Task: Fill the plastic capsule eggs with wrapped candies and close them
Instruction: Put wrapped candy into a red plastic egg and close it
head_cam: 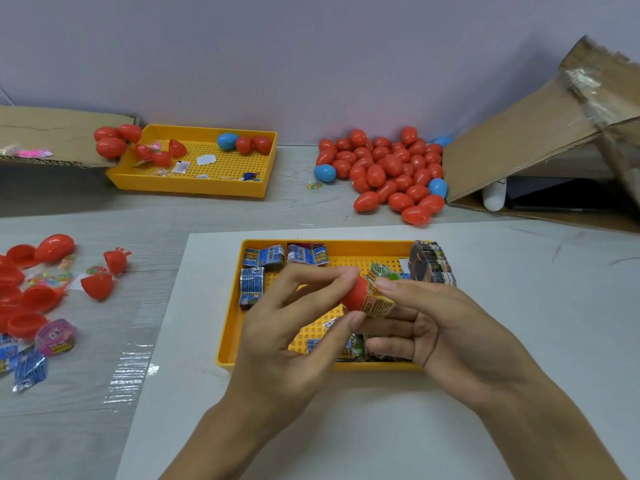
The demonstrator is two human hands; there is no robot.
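Above the near yellow perforated tray (231, 341), the left hand (294, 327) pinches a red plastic egg half (355, 294); the right hand (446, 327) holds a yellow wrapped candy (379, 303) at its mouth.

A grey wood-grain table (180, 216) carried a white board (519, 306); beyond the board lay a heap of red and blue eggs (388, 174), left of it open red halves (31, 289)

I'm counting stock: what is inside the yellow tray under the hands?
The yellow perforated plastic tray holds blue wrapped candies at its left and back and a dark stack of packets at the right. The hands cover its middle, so the rest cannot be counted.
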